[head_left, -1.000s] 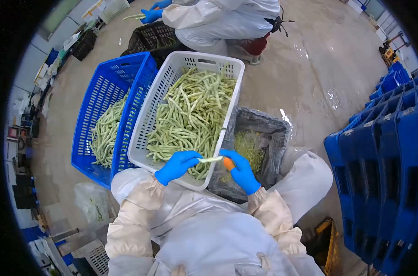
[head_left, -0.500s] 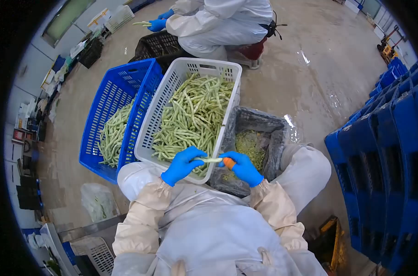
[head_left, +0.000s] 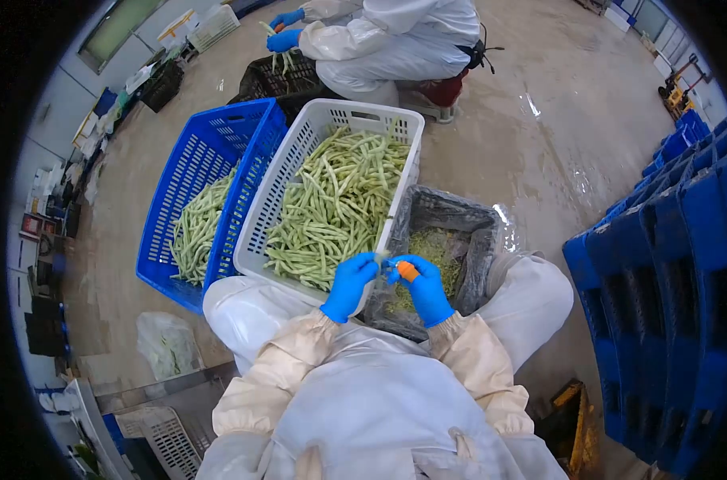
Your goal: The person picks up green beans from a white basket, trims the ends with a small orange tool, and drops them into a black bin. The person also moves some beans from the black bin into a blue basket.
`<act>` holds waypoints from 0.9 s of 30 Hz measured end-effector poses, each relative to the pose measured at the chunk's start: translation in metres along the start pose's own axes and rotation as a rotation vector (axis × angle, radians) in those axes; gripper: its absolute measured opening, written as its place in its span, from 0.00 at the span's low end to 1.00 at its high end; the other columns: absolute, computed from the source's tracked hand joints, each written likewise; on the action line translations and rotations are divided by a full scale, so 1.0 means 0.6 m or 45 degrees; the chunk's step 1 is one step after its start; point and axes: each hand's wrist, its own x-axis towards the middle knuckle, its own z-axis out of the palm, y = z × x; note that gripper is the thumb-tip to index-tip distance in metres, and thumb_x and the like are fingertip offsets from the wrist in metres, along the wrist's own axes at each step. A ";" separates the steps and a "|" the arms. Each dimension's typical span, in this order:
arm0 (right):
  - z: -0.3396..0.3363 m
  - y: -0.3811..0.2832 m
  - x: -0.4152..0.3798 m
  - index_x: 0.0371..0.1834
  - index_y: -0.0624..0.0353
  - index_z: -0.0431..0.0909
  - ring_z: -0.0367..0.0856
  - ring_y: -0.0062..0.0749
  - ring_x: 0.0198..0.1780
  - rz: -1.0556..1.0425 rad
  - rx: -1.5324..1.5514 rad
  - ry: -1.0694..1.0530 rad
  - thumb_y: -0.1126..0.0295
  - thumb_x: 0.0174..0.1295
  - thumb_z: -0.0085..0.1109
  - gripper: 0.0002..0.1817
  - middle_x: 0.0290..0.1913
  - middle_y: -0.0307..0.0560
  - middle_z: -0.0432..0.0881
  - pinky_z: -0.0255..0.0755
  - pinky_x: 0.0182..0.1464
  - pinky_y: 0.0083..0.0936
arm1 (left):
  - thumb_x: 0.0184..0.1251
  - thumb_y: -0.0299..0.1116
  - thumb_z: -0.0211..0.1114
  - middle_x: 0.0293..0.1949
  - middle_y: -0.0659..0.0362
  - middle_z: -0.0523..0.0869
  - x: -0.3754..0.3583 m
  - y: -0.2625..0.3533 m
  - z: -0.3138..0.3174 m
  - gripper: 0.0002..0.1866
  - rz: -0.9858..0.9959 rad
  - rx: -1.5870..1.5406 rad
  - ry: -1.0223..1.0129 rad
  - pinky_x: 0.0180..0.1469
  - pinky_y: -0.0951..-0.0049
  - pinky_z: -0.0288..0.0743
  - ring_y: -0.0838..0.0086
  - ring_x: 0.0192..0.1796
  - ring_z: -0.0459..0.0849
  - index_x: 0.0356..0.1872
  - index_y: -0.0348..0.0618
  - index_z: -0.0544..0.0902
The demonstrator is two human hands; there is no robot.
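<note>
Over the near right corner of the white crate [head_left: 251, 228], my left hand [head_left: 350, 286] in a blue glove is closed at the fingertips around a bean that is mostly hidden. My right hand [head_left: 424, 294], also gloved in blue, is wrapped round an orange-handled tool [head_left: 407, 271]; its tip meets the left fingertips, and any blade is too small to make out. Green beans [head_left: 335, 204] fill the white crate. Below and right of my hands, a bin lined with dark plastic [head_left: 481, 214] holds green trimmings [head_left: 435, 252].
A blue crate [head_left: 255, 176] with more beans [head_left: 203, 228] stands left of the white one. Beyond, a seated co-worker [head_left: 403, 40] handles beans over a black crate [head_left: 259, 78]. Blue pallets [head_left: 659, 272] are stacked at right. A plastic bag [head_left: 167, 344] lies on the left floor.
My left hand has moved right, close to the right hand, and the long bean between them no longer shows. The orange handle has tilted. The co-worker's hands have shifted, with beans hanging down.
</note>
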 end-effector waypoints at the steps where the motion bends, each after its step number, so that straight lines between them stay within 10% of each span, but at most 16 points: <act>1: -0.009 0.006 0.002 0.38 0.65 0.77 0.74 0.21 0.31 0.000 -0.001 0.002 0.71 0.62 0.51 0.09 0.28 0.40 0.78 0.70 0.38 0.22 | 0.64 0.29 0.57 0.42 0.56 0.81 0.008 0.008 -0.004 0.08 -0.120 -0.392 0.075 0.46 0.69 0.74 0.68 0.44 0.80 0.42 0.38 0.78; 6: -0.122 0.032 0.026 0.38 0.63 0.78 0.76 0.24 0.33 0.043 0.115 0.761 0.70 0.59 0.55 0.09 0.29 0.40 0.78 0.71 0.39 0.21 | 0.66 0.32 0.55 0.49 0.52 0.78 0.067 0.022 -0.105 0.11 -0.076 -1.378 0.294 0.57 0.52 0.71 0.62 0.54 0.76 0.47 0.39 0.73; 12: -0.014 0.038 0.018 0.41 0.60 0.76 0.76 0.36 0.35 -0.730 -0.785 0.253 0.71 0.59 0.54 0.09 0.33 0.44 0.78 0.70 0.41 0.30 | 0.68 0.30 0.53 0.52 0.49 0.75 0.066 0.043 -0.044 0.11 -0.092 -1.301 0.216 0.57 0.51 0.71 0.58 0.57 0.74 0.48 0.38 0.71; 27: -0.004 0.028 0.001 0.40 0.61 0.75 0.76 0.49 0.33 -0.645 -1.213 0.370 0.72 0.58 0.52 0.08 0.31 0.55 0.76 0.69 0.37 0.36 | 0.66 0.33 0.56 0.46 0.52 0.79 0.048 -0.003 -0.004 0.10 -0.259 -1.260 0.335 0.53 0.52 0.72 0.63 0.49 0.77 0.44 0.41 0.75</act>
